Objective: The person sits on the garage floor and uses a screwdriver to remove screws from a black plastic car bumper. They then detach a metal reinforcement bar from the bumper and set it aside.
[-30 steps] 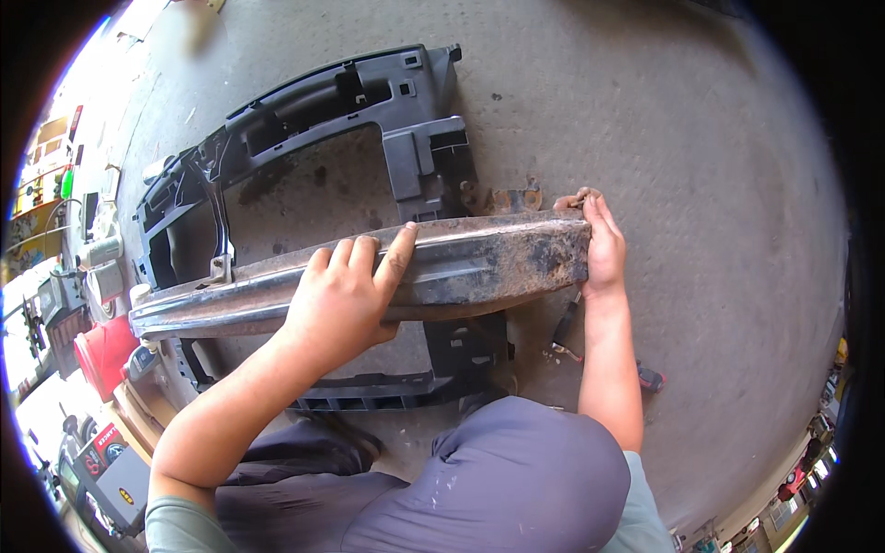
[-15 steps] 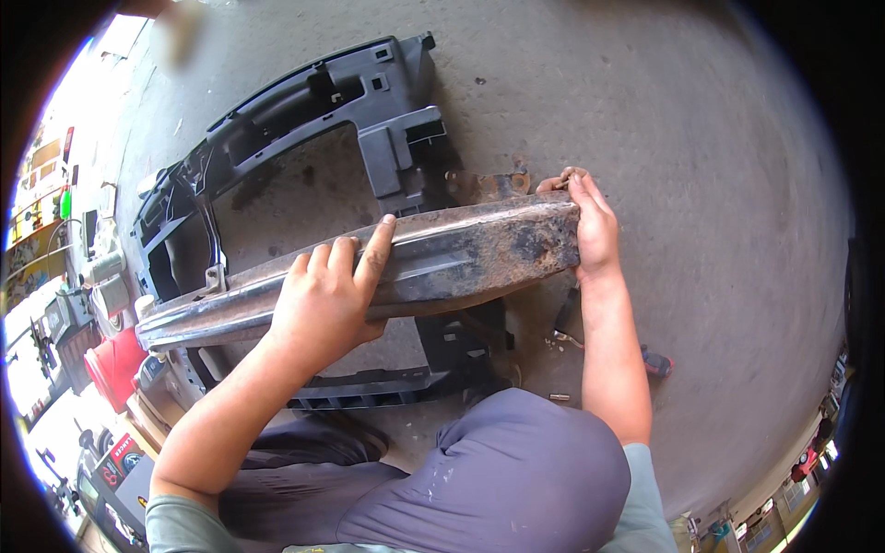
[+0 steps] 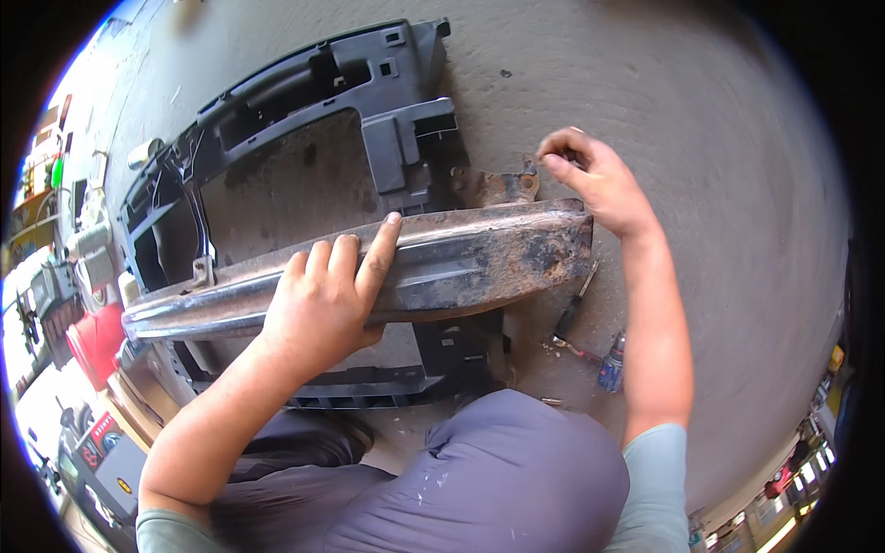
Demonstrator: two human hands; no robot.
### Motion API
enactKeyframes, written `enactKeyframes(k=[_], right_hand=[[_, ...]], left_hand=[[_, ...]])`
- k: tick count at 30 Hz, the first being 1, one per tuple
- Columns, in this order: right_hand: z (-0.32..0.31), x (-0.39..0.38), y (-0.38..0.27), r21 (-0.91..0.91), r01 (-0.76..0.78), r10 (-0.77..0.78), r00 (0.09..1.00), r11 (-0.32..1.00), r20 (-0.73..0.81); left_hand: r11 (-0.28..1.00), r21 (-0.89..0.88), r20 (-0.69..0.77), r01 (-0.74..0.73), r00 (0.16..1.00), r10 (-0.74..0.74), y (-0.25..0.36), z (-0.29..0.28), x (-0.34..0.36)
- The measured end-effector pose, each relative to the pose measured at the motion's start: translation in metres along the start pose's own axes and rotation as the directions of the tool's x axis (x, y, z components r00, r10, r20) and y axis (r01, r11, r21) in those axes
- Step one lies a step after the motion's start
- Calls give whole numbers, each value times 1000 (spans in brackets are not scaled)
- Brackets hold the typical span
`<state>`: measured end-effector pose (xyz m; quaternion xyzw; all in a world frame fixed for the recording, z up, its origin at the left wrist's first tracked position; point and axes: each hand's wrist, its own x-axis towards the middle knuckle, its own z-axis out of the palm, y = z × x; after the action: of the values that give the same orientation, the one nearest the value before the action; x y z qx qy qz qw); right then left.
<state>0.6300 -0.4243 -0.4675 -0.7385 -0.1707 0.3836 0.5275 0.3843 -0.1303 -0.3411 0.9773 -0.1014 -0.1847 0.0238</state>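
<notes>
A long metal bumper beam point(image 3: 442, 263), black with rust at its right end, lies slantwise before me above a black plastic car front frame point(image 3: 383, 161). My left hand point(image 3: 318, 300) grips the beam around its middle, fingers over the top and index finger stretched along it. Just past the beam's right end is my right hand point(image 3: 604, 180), apart from it, with fingers curled in a pinch. Whether a small part sits between those fingertips is hidden. Close to them, a rusty bracket point(image 3: 502, 187) with holes sticks out behind the beam.
A ratchet point(image 3: 570, 318) with a black handle lies on the concrete floor, right of the beam. Beside it are a blue and red cylindrical thing point(image 3: 611, 369) and a small metal piece point(image 3: 551, 402). A red container point(image 3: 95, 346) and boxes stand at the left.
My right hand has let go of the beam's right end and moved up and slightly right, fingers curling. My left hand keeps its grip on the beam.
</notes>
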Motion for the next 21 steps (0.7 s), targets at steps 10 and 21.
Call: enactKeyframes(k=[10,21], right_hand=[[58,79,-26,-501,64,131,930,863,344],[68,86,-14,-448,-137,270,930,883,250]], left_hand=[[999,22,-34,49,998,-48,2,12,-5],[992,113,-264,59,964,-28,0,32,-7]])
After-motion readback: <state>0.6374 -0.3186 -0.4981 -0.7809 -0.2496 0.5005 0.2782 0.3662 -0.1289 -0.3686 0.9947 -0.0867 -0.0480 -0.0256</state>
